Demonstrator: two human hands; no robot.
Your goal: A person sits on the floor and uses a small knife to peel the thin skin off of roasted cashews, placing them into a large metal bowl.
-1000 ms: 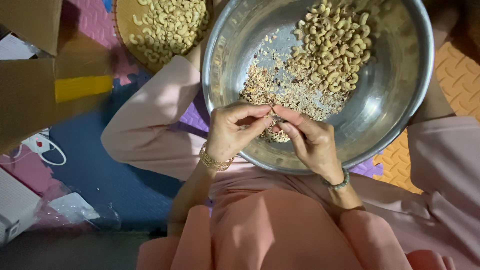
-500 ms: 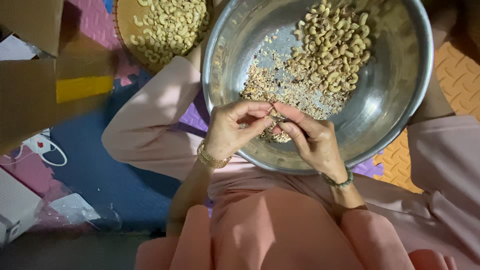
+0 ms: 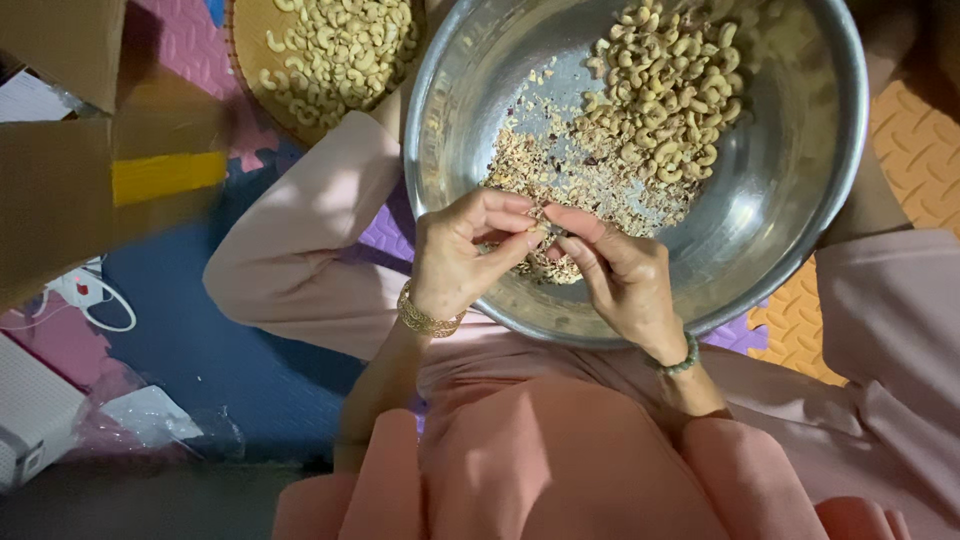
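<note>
A large steel bowl rests on my lap, holding a heap of pale cashew nuts and a spread of flaky skins. My left hand, with a gold bracelet, and my right hand, with a green bead bracelet, meet over the bowl's near side. The fingertips of both hands pinch one small cashew nut between them; the nut is mostly hidden by the fingers.
A round woven tray with peeled cashews lies beyond my left knee. Cardboard boxes stand at the left. Coloured foam floor mats lie underneath, with a white cable and plastic wrap at lower left.
My fingers have shifted slightly around the nut. Both hands stay in the same spot over the bowl.
</note>
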